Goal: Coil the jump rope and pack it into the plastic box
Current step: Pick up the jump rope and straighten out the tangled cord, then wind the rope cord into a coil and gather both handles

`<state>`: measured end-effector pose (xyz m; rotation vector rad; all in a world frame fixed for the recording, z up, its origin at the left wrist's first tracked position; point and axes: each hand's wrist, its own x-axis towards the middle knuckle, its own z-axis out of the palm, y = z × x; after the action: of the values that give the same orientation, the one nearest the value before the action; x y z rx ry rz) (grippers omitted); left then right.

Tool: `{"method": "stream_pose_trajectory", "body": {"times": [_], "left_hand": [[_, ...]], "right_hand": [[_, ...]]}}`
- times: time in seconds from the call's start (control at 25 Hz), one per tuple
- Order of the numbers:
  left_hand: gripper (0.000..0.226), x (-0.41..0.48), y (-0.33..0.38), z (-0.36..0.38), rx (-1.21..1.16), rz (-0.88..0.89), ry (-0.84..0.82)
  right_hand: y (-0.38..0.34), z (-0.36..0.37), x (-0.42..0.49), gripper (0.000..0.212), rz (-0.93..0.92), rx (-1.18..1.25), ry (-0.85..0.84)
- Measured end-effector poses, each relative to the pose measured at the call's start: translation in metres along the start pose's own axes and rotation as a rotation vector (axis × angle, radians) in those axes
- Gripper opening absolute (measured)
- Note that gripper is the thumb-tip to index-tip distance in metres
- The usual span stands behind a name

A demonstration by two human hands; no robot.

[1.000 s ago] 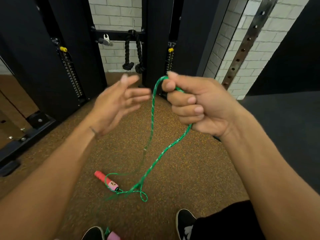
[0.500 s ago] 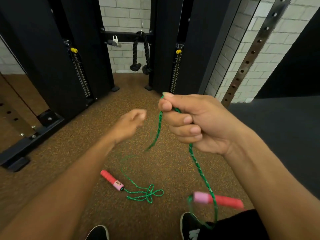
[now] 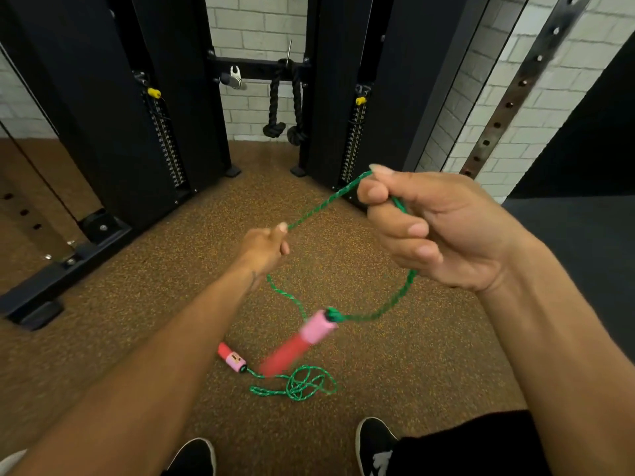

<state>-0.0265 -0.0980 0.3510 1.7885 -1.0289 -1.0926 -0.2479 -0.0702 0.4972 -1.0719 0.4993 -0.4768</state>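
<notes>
A green braided jump rope (image 3: 323, 206) stretches taut between my two hands. My right hand (image 3: 429, 228) is fisted around it near chest height. My left hand (image 3: 266, 247) pinches it lower and farther out. Below my right hand the rope curves down to a red and pink handle (image 3: 302, 341) that swings in the air, blurred. The other red and pink handle (image 3: 233, 361) lies on the brown floor, with a tangle of rope (image 3: 302, 386) beside it. No plastic box is in view.
Black weight-stack columns (image 3: 147, 108) of a cable machine stand ahead, with a black rope attachment (image 3: 285, 108) hanging between them. A perforated steel upright (image 3: 515, 97) leans at the right by the brick wall. My black shoes (image 3: 374, 444) are at the bottom edge.
My left hand has closed on the rope and pulled it taut away from my right hand. The hanging handle has swung up and left. The camera view has shifted.
</notes>
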Motion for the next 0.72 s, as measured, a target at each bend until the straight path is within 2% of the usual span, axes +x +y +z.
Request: {"method": "stream_pose_trajectory", "body": {"times": [0.04,0.08,0.16,0.2,0.24,0.32,0.4,0.44,0.52,0.72], "left_hand": [[0.029,0.002,-0.007,0.0,0.099,0.004,0.004],[0.025,0.002,-0.005,0.001,0.147,0.085,0.02],[0.024,-0.011,0.024,-0.003,0.064,0.364,0.133],[0.024,-0.024,0.043,-0.007,-0.067,0.466,0.136],[0.036,-0.036,0.058,-0.01,-0.203,0.503,0.04],[0.075,-0.06,0.067,-0.015,-0.369,0.378,-0.412],[0.096,-0.074,0.057,-0.013,-0.345,0.187,-0.768],[0.098,-0.076,0.048,-0.01,-0.32,0.136,-0.867],[0.095,-0.075,0.031,-0.006,-0.235,0.113,-0.965],[0.068,-0.078,0.011,0.004,-0.081,0.214,-1.008]], "right_hand": [[0.001,0.0,0.001,0.023,-0.003,0.009,0.005],[0.003,0.002,0.004,0.024,-0.002,0.011,0.012],[0.009,0.008,0.014,0.024,-0.005,0.02,0.044],[0.012,0.011,0.02,0.025,-0.016,0.047,0.059],[0.014,0.014,0.026,0.027,-0.034,0.1,0.063],[0.014,0.021,0.038,0.028,-0.08,0.25,0.039],[0.013,0.022,0.048,0.029,-0.131,0.358,0.052],[0.013,0.018,0.052,0.029,-0.159,0.383,0.087],[0.011,0.005,0.056,0.031,-0.218,0.418,0.175],[-0.009,-0.058,0.047,0.035,-0.422,0.578,0.43]]}}
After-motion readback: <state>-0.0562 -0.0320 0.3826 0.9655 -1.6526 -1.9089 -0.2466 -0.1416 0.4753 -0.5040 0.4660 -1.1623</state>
